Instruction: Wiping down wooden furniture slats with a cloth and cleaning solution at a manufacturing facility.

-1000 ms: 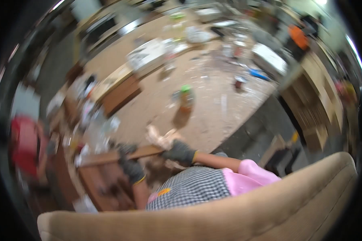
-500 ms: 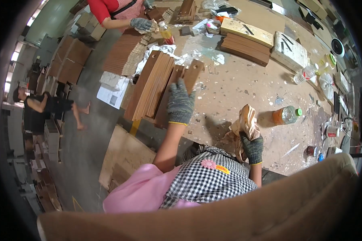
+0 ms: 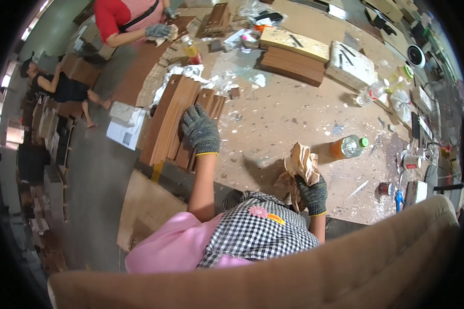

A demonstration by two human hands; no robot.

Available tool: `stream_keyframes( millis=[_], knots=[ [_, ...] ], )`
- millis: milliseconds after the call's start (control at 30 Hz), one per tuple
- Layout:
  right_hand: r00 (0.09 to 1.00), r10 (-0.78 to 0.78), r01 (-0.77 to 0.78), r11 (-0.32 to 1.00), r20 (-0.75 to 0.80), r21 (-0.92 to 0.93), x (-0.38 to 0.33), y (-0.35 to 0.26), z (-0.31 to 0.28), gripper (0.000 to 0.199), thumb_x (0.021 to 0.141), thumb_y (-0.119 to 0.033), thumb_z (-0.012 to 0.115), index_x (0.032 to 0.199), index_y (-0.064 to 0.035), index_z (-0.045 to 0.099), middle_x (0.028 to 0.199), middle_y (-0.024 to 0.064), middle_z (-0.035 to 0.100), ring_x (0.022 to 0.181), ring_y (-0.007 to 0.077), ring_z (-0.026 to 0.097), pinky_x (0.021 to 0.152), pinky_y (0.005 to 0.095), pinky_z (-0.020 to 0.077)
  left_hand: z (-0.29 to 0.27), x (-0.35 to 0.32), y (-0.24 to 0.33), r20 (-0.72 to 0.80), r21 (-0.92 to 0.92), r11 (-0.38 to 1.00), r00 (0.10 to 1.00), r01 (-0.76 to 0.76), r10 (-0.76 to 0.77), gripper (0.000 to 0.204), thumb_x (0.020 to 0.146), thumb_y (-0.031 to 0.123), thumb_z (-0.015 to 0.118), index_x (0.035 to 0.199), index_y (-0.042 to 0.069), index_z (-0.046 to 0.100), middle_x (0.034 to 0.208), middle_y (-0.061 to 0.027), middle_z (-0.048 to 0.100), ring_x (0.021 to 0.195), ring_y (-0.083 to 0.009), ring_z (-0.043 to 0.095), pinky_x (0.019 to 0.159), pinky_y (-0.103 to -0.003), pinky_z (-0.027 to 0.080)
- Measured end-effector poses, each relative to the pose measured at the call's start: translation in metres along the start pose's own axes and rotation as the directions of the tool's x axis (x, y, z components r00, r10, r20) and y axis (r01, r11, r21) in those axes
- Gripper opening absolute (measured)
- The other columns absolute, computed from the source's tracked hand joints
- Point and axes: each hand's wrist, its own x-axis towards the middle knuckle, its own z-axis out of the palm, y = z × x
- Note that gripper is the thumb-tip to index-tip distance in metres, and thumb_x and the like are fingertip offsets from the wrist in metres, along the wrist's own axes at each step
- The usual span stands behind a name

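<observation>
My left hand point(image 3: 201, 130), in a dark grey knit glove with a yellow cuff, lies palm down on some brown wooden slats point(image 3: 217, 109). Its fingers are stretched out over them, and the palm side is hidden. Against these slats, on the left, leans a taller stack of brown slats point(image 3: 165, 116), the top one with a hole near its far end. In my right hand point(image 3: 313, 194), gloved the same way, is a crumpled tan wad point(image 3: 303, 164); whether it is cloth or paper I cannot tell. The fingers are closed round its lower part, over the table's near edge.
Right of the wad stands a green-capped bottle of orange liquid point(image 3: 348, 147). More brown boards point(image 3: 293, 66) and a white block point(image 3: 349, 66) lie farther back on the stained table point(image 3: 273, 113). A co-worker's gloved hand point(image 3: 160, 32) holds a tan wad at the far left, near another bottle point(image 3: 192, 50).
The slat that stuck out to the right under my left hand now lies in line with the others. My left fingers have spread flatter. The whole view has shifted; my right hand keeps the wad.
</observation>
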Motion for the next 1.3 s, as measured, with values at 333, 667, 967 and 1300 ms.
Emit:
stream_keyframes(
  millis=[333, 667, 967, 1300],
  knots=[
    [0.999, -0.006, 0.002, 0.997, 0.047, 0.076, -0.010, 0.009, -0.034, 0.052, 0.082, -0.032, 0.076, 0.124, -0.0040, 0.063, 0.116, 0.0212, 0.068, 0.105, 0.0393, 0.065, 0.091, 0.0433, 0.0516, 0.148, 0.128, 0.170, -0.200, -0.468, 0.658, 0.796, -0.589, 0.571, 0.093, 0.082, 0.043, 0.072, 0.155, 0.005, 0.027, 0.158, -0.0305, 0.022, 0.147, -0.0453, 0.021, 0.121, -0.051, 0.020],
    [0.999, 0.051, -0.050, 0.998, 0.015, -0.042, 0.007, 0.025, -0.062, 0.050, 0.086, -0.036, 0.071, 0.126, -0.0078, 0.062, 0.115, 0.0212, 0.067, 0.103, 0.0401, 0.064, 0.089, 0.0466, 0.0513, 0.170, 0.181, 0.245, 0.008, -0.709, 0.685, 0.970, -0.167, 0.245, 0.070, 0.076, 0.025, 0.081, 0.135, 0.005, 0.048, 0.124, -0.0258, 0.063, 0.116, -0.0410, 0.060, 0.099, -0.046, 0.049],
    [0.998, -0.018, 0.021, 0.998, 0.058, -0.053, 0.027, 0.018, -0.052, 0.050, 0.088, -0.040, 0.068, 0.126, -0.0084, 0.062, 0.114, 0.0216, 0.067, 0.104, 0.0416, 0.063, 0.089, 0.0477, 0.0507, 0.176, 0.182, 0.227, -0.340, -0.470, 0.418, 0.597, -0.777, 0.727, 0.043, 0.078, 0.030, 0.078, 0.113, 0.010, 0.066, 0.096, -0.0177, 0.065, 0.093, -0.0358, 0.063, 0.086, -0.048, 0.051],
    [0.974, -0.068, 0.081, 0.995, -0.216, 0.055, 0.033, 0.008, -0.017, 0.069, 0.086, -0.037, 0.073, 0.141, -0.0044, 0.047, 0.130, 0.0238, 0.058, 0.118, 0.0409, 0.058, 0.098, 0.0456, 0.0470, 0.126, -0.068, 0.141, 0.571, -0.520, -0.354, 0.625, 0.777, 0.533, 0.017, 0.094, 0.005, 0.063, 0.107, 0.002, 0.053, 0.102, -0.0208, 0.062, 0.087, -0.0306, 0.067, 0.079, -0.041, 0.065]
  ],
)
